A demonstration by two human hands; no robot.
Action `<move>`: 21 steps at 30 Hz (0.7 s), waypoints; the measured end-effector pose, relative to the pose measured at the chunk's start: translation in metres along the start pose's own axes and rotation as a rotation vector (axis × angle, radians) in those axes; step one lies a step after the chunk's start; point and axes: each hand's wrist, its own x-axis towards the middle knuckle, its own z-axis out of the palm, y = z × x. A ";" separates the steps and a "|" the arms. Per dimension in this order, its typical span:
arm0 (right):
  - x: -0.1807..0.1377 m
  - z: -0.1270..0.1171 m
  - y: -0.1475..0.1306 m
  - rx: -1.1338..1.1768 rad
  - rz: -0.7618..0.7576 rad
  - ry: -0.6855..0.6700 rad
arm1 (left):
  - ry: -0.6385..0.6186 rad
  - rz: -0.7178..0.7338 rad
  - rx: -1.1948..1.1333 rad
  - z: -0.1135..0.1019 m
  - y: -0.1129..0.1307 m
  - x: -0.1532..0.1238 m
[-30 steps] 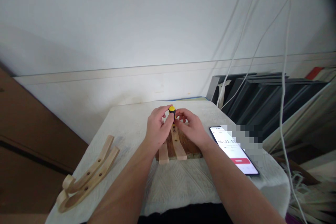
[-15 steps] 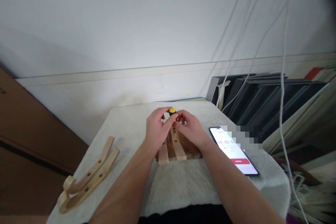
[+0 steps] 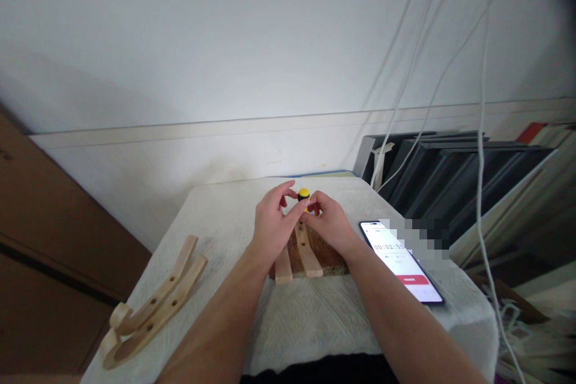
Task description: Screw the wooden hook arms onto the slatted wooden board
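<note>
A short screwdriver with a yellow-capped black handle (image 3: pixel 303 194) stands upright over a pale wooden slat (image 3: pixel 308 250) that lies on a dark wooden board (image 3: pixel 324 249). My left hand (image 3: pixel 271 229) pinches the handle from the left with thumb and fingers. My right hand (image 3: pixel 329 225) is closed on the handle's lower part from the right; its tip is hidden. A second pale slat (image 3: pixel 283 264) lies beside the first, partly under my left wrist.
Two curved wooden hook pieces (image 3: pixel 150 306) with holes lie at the table's left front. A phone (image 3: pixel 402 259) showing a timer lies to the right. The table carries a white textured cloth (image 3: pixel 315 318). White cables (image 3: pixel 483 150) hang at right over dark panels (image 3: pixel 450 174).
The screwdriver and both hands have shifted slightly to the right; my fingers have changed their hold around the handle. The slats and board stay put.
</note>
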 end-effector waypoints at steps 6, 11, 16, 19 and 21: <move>-0.002 0.001 -0.001 0.066 -0.043 -0.023 | 0.011 0.030 0.030 -0.001 0.003 0.000; -0.003 0.000 -0.004 0.126 -0.067 -0.039 | -0.016 0.038 0.023 -0.004 0.001 0.002; -0.003 0.002 -0.003 0.066 -0.084 -0.043 | -0.045 0.035 0.027 -0.005 0.000 0.003; -0.003 0.004 -0.002 0.050 -0.076 -0.007 | -0.031 0.043 0.044 -0.005 0.002 0.003; -0.004 0.004 -0.003 0.031 -0.101 0.003 | -0.015 0.045 0.050 -0.004 0.002 0.003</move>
